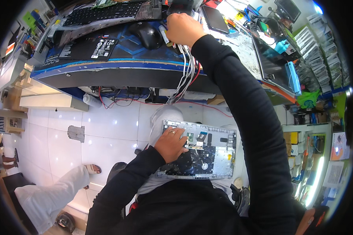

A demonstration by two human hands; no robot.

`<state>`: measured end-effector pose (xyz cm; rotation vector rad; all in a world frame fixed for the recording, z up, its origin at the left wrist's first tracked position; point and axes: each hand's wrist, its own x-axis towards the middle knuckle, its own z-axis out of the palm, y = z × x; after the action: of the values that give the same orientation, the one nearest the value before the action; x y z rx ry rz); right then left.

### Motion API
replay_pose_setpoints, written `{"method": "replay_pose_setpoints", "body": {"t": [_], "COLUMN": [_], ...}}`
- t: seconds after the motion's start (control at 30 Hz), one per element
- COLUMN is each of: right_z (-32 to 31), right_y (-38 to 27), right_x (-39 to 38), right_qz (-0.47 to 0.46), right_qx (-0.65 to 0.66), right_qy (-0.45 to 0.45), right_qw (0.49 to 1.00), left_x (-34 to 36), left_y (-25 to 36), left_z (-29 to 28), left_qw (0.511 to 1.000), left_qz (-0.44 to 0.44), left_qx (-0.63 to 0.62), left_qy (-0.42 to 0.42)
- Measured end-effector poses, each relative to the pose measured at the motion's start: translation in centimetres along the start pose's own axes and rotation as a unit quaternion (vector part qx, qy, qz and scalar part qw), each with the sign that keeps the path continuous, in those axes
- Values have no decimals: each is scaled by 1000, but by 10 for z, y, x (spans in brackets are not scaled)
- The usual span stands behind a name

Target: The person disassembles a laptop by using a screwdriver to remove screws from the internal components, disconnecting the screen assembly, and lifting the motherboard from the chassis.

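Observation:
A silver laptop top case [223,135] with its inner side up lies across my lap. Black film [196,161] covers its lower middle, and a small green board [190,136] shows near my fingers. My left hand [171,145], with a ring on one finger, rests flat on the case's left part. Up at the desk, my right hand [183,29] is closed, its fingers curled downward beside a white tube [164,35]. What those fingers hold, if anything, is hidden. White cables [187,64] hang over the desk edge just below that hand.
On the desk are a black mouse [146,35], a flat black battery [93,47], a laptop keyboard [102,15] and a dark phone [215,19]. A red cable [200,104] runs under the desk. At left, a seated person's leg [53,192] reaches over the tiled floor [113,121].

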<state>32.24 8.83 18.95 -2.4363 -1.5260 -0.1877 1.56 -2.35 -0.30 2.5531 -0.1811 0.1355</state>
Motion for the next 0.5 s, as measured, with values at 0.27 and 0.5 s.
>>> {"method": "replay_pose_setpoints", "body": {"t": [0.27,0.5], "right_z": [23,21], "right_y": [10,12], "right_x": [8,-4], "right_qz": [-104,-212], "right_qx": [25,-59], "right_qy": [72,213], "right_qw": [992,952], "left_x": [3,7], "left_y": [3,4], "left_z": [-7,-2], "left_qw": [1000,1000], "left_qz": [-11,1], "left_qx": [-8,-7], "left_qy": [-26,-24]}}
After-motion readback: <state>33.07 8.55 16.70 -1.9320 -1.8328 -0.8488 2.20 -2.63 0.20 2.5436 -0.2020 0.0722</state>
